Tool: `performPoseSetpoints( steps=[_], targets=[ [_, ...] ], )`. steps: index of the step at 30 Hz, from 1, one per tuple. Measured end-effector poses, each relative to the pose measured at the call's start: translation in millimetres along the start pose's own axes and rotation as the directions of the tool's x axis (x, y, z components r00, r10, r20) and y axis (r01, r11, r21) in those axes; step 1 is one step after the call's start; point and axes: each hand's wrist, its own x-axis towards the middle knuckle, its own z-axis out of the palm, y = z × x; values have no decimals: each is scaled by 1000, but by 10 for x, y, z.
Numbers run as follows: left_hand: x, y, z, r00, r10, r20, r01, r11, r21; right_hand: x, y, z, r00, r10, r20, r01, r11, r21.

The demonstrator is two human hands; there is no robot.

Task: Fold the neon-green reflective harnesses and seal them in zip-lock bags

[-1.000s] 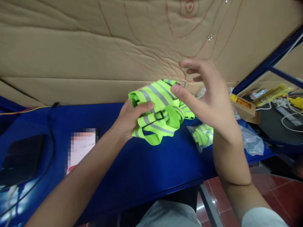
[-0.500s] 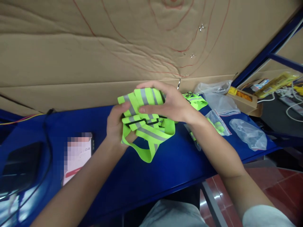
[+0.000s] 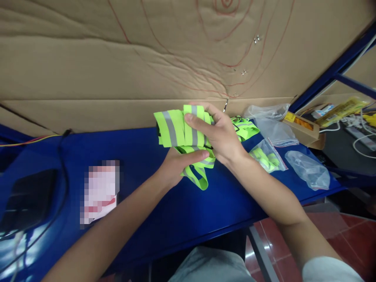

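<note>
Fingers (image 3: 202,124) of right hand (image 3: 225,137) pinch upper folds of strap (image 3: 170,128), thumb in front; left hand (image 3: 172,166) grips lower folds under thumb, other fingers mostly hidden. Cardboard (image 3: 73,70) stands behind bench (image 3: 182,211). Strap, lime with grey stripes, in air above bench, loop hanging. Right on bench: clear bag (image 3: 308,169), packet of lime strips (image 3: 266,158), second strap (image 3: 248,129).
</note>
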Motion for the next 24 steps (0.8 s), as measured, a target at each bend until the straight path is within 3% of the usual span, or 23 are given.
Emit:
performPoseSetpoints(
  steps=[4,9,12,14,16,18,19,21,23,24],
  targets=[
    [35,-36,-41,998,54,-16,-53,996,66,-7,105,41,997,68,-24,-68,998,4],
    [84,-110,-137,994,-107,2,106,991,80,20,131,2,998,-55,-3,53,970,-238],
    [119,-153,-162,987,-154,-48,158,985,76,74,71,-97,978,-104,182,178,868,-464],
    [97,-160,-170,981,-185,-65,190,978,81,94,17,-208,937,-42,346,237,805,-544],
    [8,-154,-189,975,-210,-66,216,972,90,63,2,-327,889,74,452,220,797,-563],
    [-146,-153,-234,963,-268,-38,271,959,79,-32,63,-415,859,184,478,121,834,-538],
    [-235,-160,-267,946,-325,-3,324,944,60,-100,123,-440,858,214,467,65,857,-511],
    [-406,-195,-340,870,-483,98,488,872,-36,-251,278,-452,878,220,426,-1,890,-457],
    [-532,-258,-399,795,-588,145,606,781,-154,-392,424,-437,920,156,361,21,898,-440],
    [-572,-295,-417,782,-608,136,623,754,-208,-450,478,-431,939,113,325,49,891,-451]
  ],
)
